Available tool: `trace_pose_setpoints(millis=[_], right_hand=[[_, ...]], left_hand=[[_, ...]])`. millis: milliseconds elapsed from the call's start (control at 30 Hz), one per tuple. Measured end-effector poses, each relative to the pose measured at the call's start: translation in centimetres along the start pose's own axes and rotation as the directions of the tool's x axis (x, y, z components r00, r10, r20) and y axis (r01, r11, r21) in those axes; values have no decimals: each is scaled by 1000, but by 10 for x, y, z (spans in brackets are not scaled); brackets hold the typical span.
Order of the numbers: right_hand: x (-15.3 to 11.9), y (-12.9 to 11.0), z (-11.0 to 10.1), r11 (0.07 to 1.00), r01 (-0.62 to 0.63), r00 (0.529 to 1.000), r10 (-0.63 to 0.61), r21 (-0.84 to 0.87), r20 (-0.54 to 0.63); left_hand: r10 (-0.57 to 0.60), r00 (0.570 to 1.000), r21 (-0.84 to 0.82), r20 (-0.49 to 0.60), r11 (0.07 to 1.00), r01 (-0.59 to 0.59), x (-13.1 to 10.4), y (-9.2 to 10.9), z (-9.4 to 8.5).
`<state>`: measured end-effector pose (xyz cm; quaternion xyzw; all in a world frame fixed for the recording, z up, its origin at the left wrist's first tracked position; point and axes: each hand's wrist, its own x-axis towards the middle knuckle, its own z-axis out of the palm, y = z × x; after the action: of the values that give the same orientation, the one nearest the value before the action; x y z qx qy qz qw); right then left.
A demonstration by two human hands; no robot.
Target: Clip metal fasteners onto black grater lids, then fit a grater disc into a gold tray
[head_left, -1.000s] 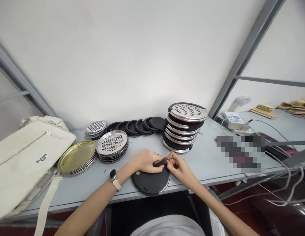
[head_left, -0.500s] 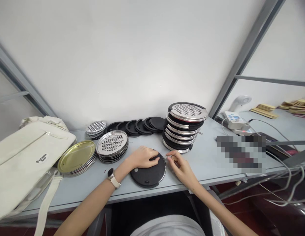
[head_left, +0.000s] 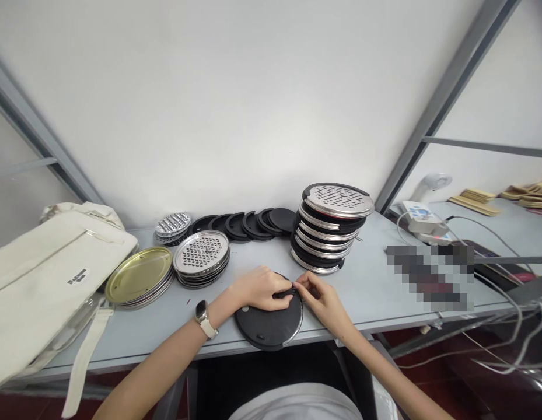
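A round black disc with a thin shiny edge at its right lies near the table's front edge. My left hand rests on its upper part, thumb and fingers closed around something dark at the top right that I cannot make out. Beside the disc's upper right rim, my right hand is pinched, its fingertips meeting those of my left hand; whatever it holds is too small to name. Behind my right hand rises a tall stack of metal grater discs with black rims.
Perforated metal discs and gold-coloured discs are stacked at the left, beside a cream bag. Black discs overlap in a row along the wall. A white device with cables stands at the right.
The black disc has shifted slightly right and toward me. My right fingertips, apart from my left hand before, now meet it at the disc's rim.
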<state>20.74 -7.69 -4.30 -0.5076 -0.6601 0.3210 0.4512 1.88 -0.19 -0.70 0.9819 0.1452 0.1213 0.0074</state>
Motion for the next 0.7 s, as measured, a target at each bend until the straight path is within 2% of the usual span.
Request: trace_pose_setpoints(millis=[267, 700], right_hand=[[-2, 1, 0, 999, 12, 998, -9, -53, 60], [-1, -5, -2, 996, 61, 992, -53, -69, 114]], left_hand=[[13, 1000, -17, -26, 1000, -13, 0, -1, 3], [-33, 998, -79, -45, 996, 30, 0, -3, 1]])
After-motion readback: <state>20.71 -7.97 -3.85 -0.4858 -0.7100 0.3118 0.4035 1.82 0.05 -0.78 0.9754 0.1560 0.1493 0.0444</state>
